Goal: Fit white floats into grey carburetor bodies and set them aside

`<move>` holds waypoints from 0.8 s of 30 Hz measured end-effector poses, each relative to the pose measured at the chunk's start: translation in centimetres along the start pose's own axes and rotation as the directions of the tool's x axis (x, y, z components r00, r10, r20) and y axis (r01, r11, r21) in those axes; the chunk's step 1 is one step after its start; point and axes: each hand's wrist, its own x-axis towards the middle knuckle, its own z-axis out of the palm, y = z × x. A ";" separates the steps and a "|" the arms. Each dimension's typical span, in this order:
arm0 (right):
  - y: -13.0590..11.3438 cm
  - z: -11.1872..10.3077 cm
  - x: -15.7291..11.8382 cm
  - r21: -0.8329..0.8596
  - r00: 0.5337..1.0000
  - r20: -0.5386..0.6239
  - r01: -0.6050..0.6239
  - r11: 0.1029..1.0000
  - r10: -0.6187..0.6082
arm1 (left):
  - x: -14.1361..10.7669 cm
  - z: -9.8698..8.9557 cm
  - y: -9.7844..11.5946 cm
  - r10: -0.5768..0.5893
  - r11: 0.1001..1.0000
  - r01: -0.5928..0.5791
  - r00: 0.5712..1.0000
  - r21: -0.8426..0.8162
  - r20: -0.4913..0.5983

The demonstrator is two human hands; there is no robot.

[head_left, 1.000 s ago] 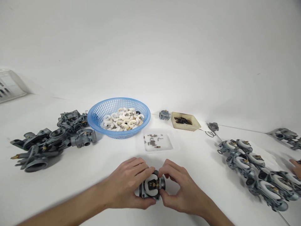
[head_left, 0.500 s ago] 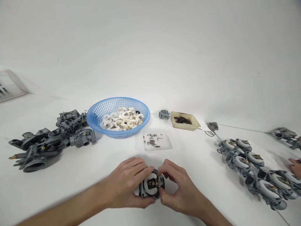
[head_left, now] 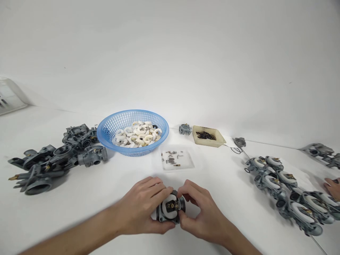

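A grey metal carburetor (head_left: 160,216) lies in front of me with its underside up, a white ring-shaped float (head_left: 166,209) and brass jets showing in its middle. My left hand (head_left: 146,205) is wrapped round its left side, thumb at the near edge and fingers at the far edge. My right hand (head_left: 198,210) curls at its right side, thumb and index fingertips pressed on the carburetor by the float's hinge. Whether a small pin is between those fingertips is hidden. Beyond the hands sits a clear shallow tray (head_left: 187,164) with small pins, springs and a brass piece.
A blue basket (head_left: 103,140) of white floats stands behind left, beside a pile of carburetors (head_left: 63,152). Back right is a cream tray (head_left: 212,142) of black O-rings. Several carburetors with floats (head_left: 276,182) line the right, where another person's hand (head_left: 333,187) shows.
Both hands keep their grip on the carburetor, with hardly any movement of the fingers. The whole view has shifted very slightly.
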 end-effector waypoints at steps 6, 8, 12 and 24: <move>-0.1 -0.2 -0.2 0.010 1.000 0.011 -0.012 1.000 0.012 | -0.1 0.2 0.0 -0.006 1.000 0.006 1.000 0.013 -0.023; 0.0 -0.2 -0.2 0.014 1.000 0.018 -0.017 1.000 0.017 | -0.1 0.2 -0.1 -0.015 1.000 0.015 1.000 0.013 -0.019; 0.1 -0.2 -0.2 0.027 0.999 0.037 -0.033 0.999 0.032 | -0.1 0.4 -0.2 -0.031 0.999 0.031 0.999 0.015 -0.023; 0.0 -0.2 -0.1 0.021 0.999 0.024 -0.026 0.999 0.025 | 0.2 0.2 -0.1 -0.017 1.000 0.018 0.999 0.024 -0.051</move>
